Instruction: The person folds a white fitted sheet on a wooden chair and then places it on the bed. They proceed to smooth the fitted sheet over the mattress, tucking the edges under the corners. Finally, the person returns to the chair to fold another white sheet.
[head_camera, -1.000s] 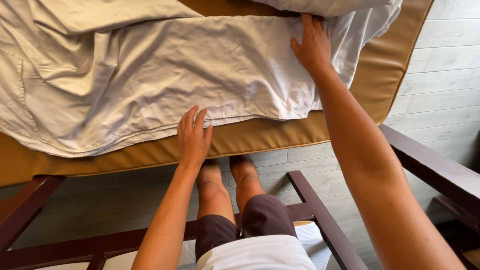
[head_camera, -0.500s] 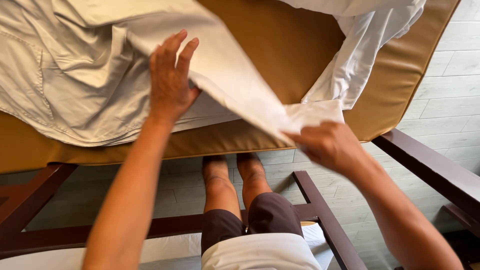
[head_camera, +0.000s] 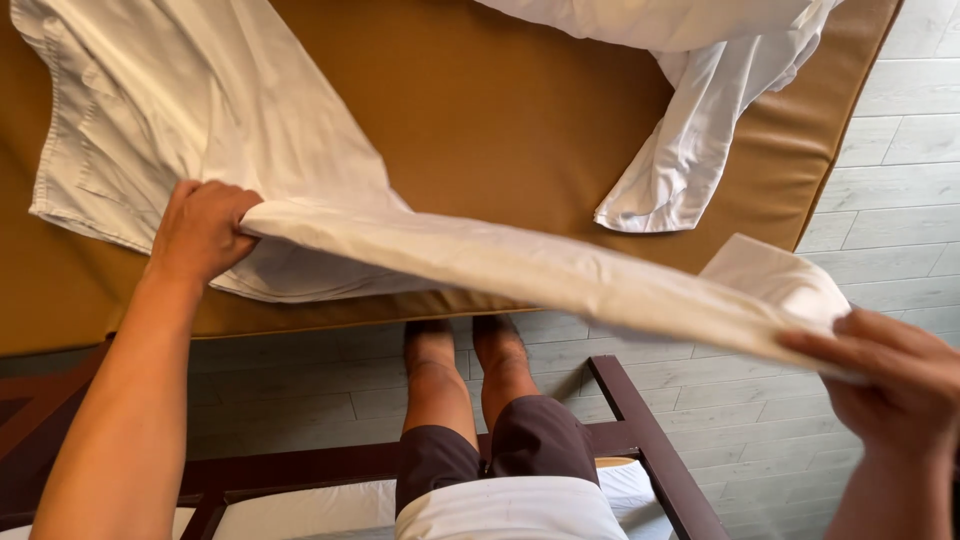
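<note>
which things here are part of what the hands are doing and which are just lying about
In hand:
- left hand gripping the white sheet
- right hand gripping the sheet's other end
- tan mattress beneath it

Lying about:
- second white cloth bunched at the far corner
- dark wooden frame
- grey plank floor

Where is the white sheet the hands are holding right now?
In the head view, the white sheet stretches between left hand and right hand, above the tan mattress edge.

Sheet (head_camera: 300, 150) on mattress (head_camera: 500, 130), edge stretched between left hand (head_camera: 200, 232) and right hand (head_camera: 895, 385); second cloth (head_camera: 690, 150) behind, right.
</note>
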